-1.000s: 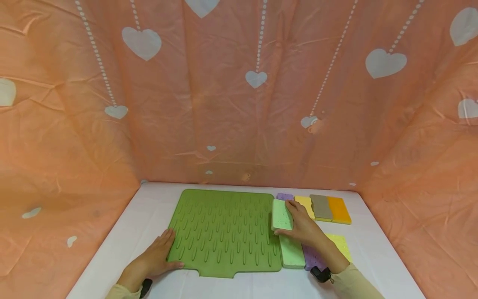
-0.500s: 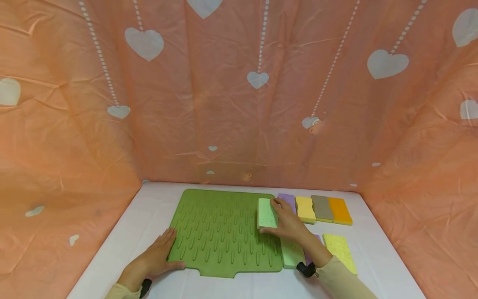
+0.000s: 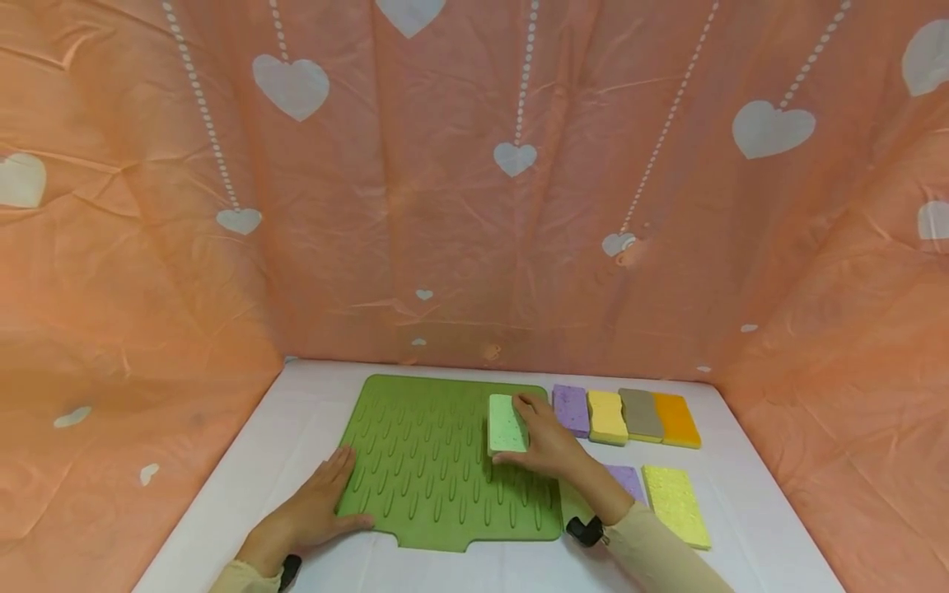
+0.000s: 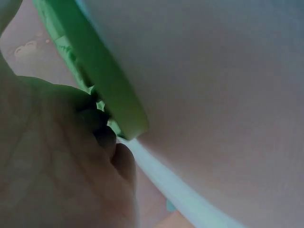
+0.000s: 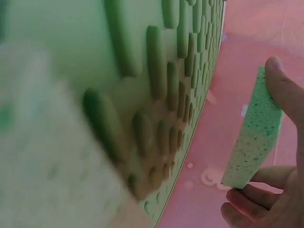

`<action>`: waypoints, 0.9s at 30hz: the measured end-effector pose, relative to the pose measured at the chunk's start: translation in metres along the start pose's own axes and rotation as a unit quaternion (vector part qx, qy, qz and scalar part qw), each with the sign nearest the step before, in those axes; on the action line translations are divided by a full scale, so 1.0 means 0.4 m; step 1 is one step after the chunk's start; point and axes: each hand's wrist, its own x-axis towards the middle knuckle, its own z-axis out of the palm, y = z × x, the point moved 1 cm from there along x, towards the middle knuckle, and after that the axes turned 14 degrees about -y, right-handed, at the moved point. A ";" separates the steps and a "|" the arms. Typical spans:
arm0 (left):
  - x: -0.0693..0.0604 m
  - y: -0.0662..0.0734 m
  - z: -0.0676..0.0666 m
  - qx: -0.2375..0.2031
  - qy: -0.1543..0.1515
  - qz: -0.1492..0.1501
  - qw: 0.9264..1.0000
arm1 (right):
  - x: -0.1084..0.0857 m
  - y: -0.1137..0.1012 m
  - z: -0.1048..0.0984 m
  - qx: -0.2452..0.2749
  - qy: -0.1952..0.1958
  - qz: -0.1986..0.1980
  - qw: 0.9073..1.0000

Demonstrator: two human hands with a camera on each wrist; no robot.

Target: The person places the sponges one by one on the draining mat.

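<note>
My right hand [image 3: 552, 445] pinches a light green sponge [image 3: 507, 426] by its edges above the right part of a green ridged drying mat [image 3: 415, 461]. In the right wrist view, the speckled sponge [image 5: 254, 133] hangs apart from the mat, gripped between thumb and fingers. The left hand [image 3: 311, 502] rests at the mat's left edge, fingers straight, thumb by the front corner. In the left wrist view, the fingers [image 4: 107, 135] lie against the mat's rim [image 4: 114, 85]. A second pale green sponge [image 3: 574, 511] is partly hidden under my right forearm, beside the mat.
Behind on the right, a purple sponge [image 3: 571, 410], a yellow wavy sponge [image 3: 607, 414], a grey one [image 3: 641, 412] and an orange one [image 3: 676, 418] lie in a row. Nearer are another purple sponge [image 3: 628, 479] and a yellow one [image 3: 675, 504]. An orange curtain [image 3: 474, 247] encloses the white table [image 3: 245, 461].
My right hand has carried the light green sponge leftward from the mat's right edge to over the mat. The purple sponges have come into fuller view. The left hand stays in place.
</note>
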 end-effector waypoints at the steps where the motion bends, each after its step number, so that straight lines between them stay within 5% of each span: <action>1: 0.003 -0.004 0.003 0.004 0.001 0.001 1.000 | 0.004 -0.003 0.002 -0.001 -0.002 -0.001 1.000; 7: 0.009 -0.012 0.014 0.050 0.021 0.009 0.998 | 0.029 -0.026 0.011 0.003 0.002 -0.012 1.000; 13: -0.002 0.018 -0.004 0.022 -0.005 -0.003 1.000 | 0.057 -0.048 0.021 0.006 0.005 -0.015 1.000; 23: -0.004 0.029 -0.007 0.047 0.001 -0.019 0.999 | 0.103 -0.089 0.033 -0.001 -0.009 -0.006 1.000; 27: -0.006 0.028 -0.003 0.032 0.008 -0.003 0.999 | 0.119 -0.103 0.040 0.007 -0.010 -0.010 1.000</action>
